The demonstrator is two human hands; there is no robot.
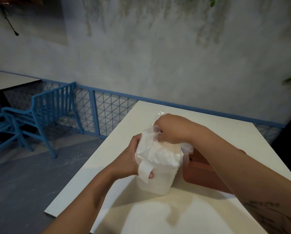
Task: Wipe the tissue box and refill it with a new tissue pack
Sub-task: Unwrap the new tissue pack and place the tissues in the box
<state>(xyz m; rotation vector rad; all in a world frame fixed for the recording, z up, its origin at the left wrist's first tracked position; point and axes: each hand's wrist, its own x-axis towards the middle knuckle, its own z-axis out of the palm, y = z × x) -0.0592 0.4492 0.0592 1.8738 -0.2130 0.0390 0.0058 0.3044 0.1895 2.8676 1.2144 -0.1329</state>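
Landmark: the tissue box (203,174), terracotta, lies on the white table (225,129). My right forearm hides part of it.
Tissue pack: the tissue pack (155,168) stands on end just left of the box, close against its left edge. I cannot tell whether its lower end rests on the table.
Left hand: my left hand (129,157) is on the side of the pack away from the box, fingers curled round it. The thumb pins a loose tissue strip (144,171) against the front face.
Right hand: my right hand (173,129) is at the top of the pack, above the box's far left corner. It pinches the clear plastic wrap (160,114) between its fingers.
Step in hand: I judge this to be opening the wrap so the stack can go into the box. Nothing shows whether the box has been wiped.
Doing it well: I would brace the pack with the left hand and pull the film up and away from the box in one steady tear. The pinch should take only plastic, so no sheets lift with it.
Watch for: squeezing too hard would buckle the soft stack. The loose strip could snag or tear.
Next need: the box's opening is hidden from me, so I would check it before loading.
Elsewhere: a blue chair (45,108) stands well left of the box, beyond the table edge.
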